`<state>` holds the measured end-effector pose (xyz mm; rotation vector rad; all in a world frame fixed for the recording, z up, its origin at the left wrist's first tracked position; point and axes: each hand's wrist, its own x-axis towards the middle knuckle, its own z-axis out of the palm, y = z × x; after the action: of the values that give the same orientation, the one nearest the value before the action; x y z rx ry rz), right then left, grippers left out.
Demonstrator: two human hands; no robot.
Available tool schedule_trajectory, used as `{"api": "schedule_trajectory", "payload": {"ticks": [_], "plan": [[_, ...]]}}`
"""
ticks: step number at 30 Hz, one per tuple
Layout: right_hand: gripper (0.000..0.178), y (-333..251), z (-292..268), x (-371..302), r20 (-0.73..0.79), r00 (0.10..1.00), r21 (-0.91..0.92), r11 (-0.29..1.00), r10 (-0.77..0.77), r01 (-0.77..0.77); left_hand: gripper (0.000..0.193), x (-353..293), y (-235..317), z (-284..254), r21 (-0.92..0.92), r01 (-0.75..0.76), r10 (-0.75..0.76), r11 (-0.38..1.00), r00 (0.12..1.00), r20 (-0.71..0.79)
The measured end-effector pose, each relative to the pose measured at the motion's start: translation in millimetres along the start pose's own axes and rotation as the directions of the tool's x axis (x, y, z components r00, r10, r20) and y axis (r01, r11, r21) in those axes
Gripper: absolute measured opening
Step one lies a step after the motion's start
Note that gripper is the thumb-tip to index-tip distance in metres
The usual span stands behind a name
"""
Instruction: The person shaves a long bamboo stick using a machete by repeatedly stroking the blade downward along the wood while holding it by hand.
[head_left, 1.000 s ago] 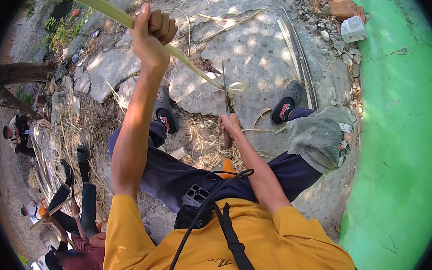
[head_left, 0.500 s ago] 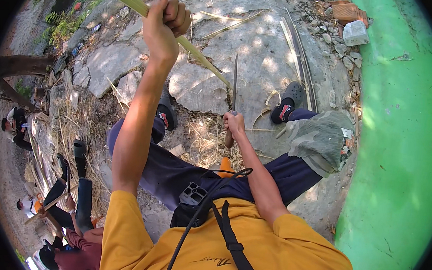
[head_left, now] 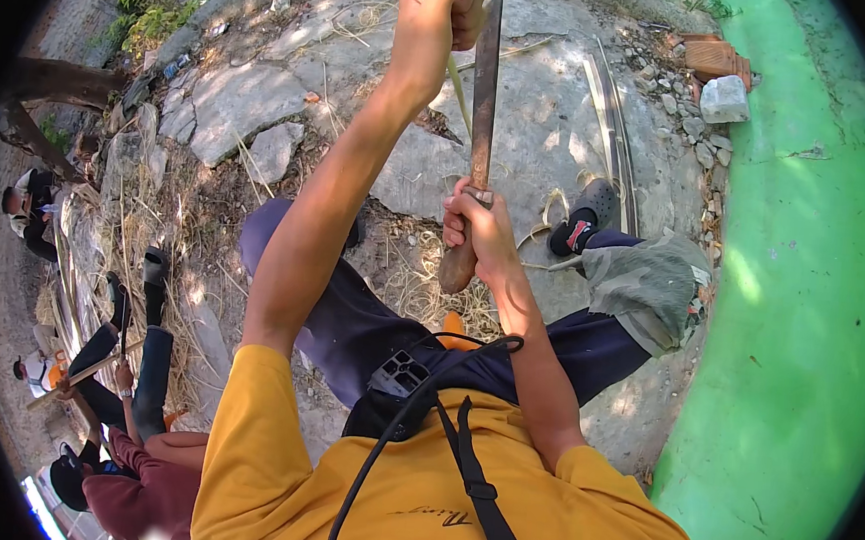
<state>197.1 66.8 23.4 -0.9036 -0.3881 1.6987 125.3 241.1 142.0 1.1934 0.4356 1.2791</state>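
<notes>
My left hand [head_left: 429, 31] is raised at the top of the view, its fingers closed round a long, narrow, pale green bamboo strip [head_left: 459, 93]. The strip slants down past my fist toward the blade, and its upper end runs out of view. Lower down, in front of my body, my right hand [head_left: 482, 231] grips the wooden handle of a long knife [head_left: 486, 85]. Its dark, straight blade points up and away from me, close beside the strip. I cannot tell whether blade and strip touch.
Curled shavings [head_left: 413, 289] lie between my legs on cracked stone slabs [head_left: 248, 107]. Long strips [head_left: 611, 132] rest beyond my right shoe. A green wall [head_left: 790, 325] stands at the right, near a white block [head_left: 725, 98]. Other people [head_left: 141, 495] sit at the left.
My left hand has moved right and slightly up with the bamboo strip, which now stands steeper. The knife has come up closer to me, its handle tilting more into view.
</notes>
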Motion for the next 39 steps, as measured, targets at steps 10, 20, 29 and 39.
{"api": "schedule_trajectory", "payload": {"ticks": [10, 20, 29, 39], "plan": [[0.011, 0, -7, 4, 0.060, 0.998, -0.126, 0.992, 0.016, -0.008, 0.054, -9, -14, 13, -0.133, -0.051, 0.036, 0.990, 0.993, -0.113], [0.010, 0, 4, 0, 0.029, 1.000, -0.124, 0.992, -0.005, 0.008, 0.051, -7, -20, 3, -0.184, -0.093, 0.073, 0.978, 0.991, -0.116], [0.012, 49, -6, 27, 0.012, 0.994, -0.157, 0.982, -0.105, 0.106, 0.053, -11, -4, -7, 0.034, -0.162, 0.165, 0.986, 0.944, -0.285], [0.013, 28, -18, 19, 0.020, 0.991, -0.126, 0.983, 0.135, -0.131, 0.048, -21, 3, -7, -0.001, -0.150, 0.147, 0.989, 0.970, -0.193]]}}
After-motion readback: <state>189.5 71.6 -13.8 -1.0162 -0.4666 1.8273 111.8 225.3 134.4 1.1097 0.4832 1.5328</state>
